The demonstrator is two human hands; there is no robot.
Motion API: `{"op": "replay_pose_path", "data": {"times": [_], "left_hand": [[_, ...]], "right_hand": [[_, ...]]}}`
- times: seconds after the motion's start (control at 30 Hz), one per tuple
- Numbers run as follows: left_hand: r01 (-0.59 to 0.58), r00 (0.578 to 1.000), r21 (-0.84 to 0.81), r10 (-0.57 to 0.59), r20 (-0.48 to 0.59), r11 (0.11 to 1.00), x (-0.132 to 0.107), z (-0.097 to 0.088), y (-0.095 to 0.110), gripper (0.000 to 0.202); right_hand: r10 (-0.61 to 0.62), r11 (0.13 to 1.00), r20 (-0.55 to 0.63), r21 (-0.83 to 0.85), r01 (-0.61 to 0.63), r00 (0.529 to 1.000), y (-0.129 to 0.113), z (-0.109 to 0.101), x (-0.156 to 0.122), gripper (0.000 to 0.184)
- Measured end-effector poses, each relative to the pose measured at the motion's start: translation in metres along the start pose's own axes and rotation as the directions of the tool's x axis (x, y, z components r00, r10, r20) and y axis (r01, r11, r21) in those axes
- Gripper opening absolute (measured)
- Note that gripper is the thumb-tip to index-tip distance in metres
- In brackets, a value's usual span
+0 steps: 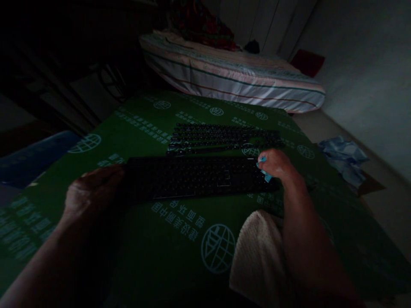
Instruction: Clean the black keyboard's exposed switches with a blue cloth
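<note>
A black keyboard (189, 177) lies lengthwise across the green table in front of me, its top seemingly bare of keycaps. My left hand (96, 186) grips its left end, with the fingers in deep shadow. Over the right end, my right hand (274, 162) is closed on a small light-blue plastic tool (267, 174), whose lower tip is at the keyboard's surface. The tool's exact kind is hidden by my fingers and the dim light. Just behind the keyboard, loose black keycaps (208, 136) are laid out in rows on the table.
The green table (128, 122) carries pale printed lettering and globe logos. A beige textured cloth (257, 256) is at the near right, beside my right forearm. Beyond the table stands a bed (224, 79) with a striped sheet. Crumpled pale-blue plastic (342, 156) lies at the right.
</note>
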State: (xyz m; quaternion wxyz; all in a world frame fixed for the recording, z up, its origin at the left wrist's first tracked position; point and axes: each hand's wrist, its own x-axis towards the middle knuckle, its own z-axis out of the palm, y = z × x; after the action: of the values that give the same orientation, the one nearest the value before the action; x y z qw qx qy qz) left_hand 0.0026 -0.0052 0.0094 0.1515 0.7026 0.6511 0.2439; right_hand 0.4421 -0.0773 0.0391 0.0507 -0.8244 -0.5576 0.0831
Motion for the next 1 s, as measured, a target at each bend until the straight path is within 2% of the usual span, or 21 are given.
{"op": "replay_pose_path", "data": {"times": [0.1, 0.13, 0.3, 0.4, 0.57, 0.77, 1.0], "left_hand": [[0.001, 0.994, -0.049, -0.006, -0.108, 0.999, 0.0034, 0.002, -0.0023, 0.055], [0.002, 0.993, -0.055, -0.009, -0.114, 0.999, 0.004, 0.0025, -0.0026, 0.053], [0.048, 0.993, -0.104, -0.058, -0.099, 0.993, 0.003, 0.0031, -0.0003, 0.054], [0.019, 0.994, -0.098, -0.03, -0.104, 0.995, 0.0011, 0.0019, 0.0028, 0.052], [-0.014, 0.995, -0.043, 0.009, -0.1, 0.999, -0.0014, -0.0002, 0.0047, 0.053], [-0.027, 0.995, -0.066, 0.021, -0.097, 0.997, 0.0008, 0.003, -0.002, 0.054], [-0.054, 0.989, -0.043, 0.047, -0.143, 0.998, 0.0032, 0.0038, -0.0036, 0.059]], "right_hand": [[0.008, 1.0, -0.036, -0.022, -0.009, 0.999, -0.0013, -0.0002, -0.001, 0.02], [0.017, 1.0, -0.05, -0.023, -0.018, 0.999, -0.0019, -0.0003, -0.0012, 0.021], [0.033, 0.998, -0.007, -0.046, -0.033, 0.999, -0.0039, -0.0022, -0.0018, 0.022], [0.016, 0.997, 0.036, -0.074, -0.013, 0.999, -0.0043, -0.0037, -0.0024, 0.021], [0.047, 0.996, -0.032, -0.074, -0.05, 0.998, -0.0057, -0.0034, -0.003, 0.023], [0.028, 0.995, 0.046, -0.096, -0.024, 0.999, -0.0035, -0.0026, -0.0005, 0.021], [0.012, 0.997, 0.028, -0.071, -0.01, 1.0, -0.0041, -0.0032, -0.0017, 0.018]]}}
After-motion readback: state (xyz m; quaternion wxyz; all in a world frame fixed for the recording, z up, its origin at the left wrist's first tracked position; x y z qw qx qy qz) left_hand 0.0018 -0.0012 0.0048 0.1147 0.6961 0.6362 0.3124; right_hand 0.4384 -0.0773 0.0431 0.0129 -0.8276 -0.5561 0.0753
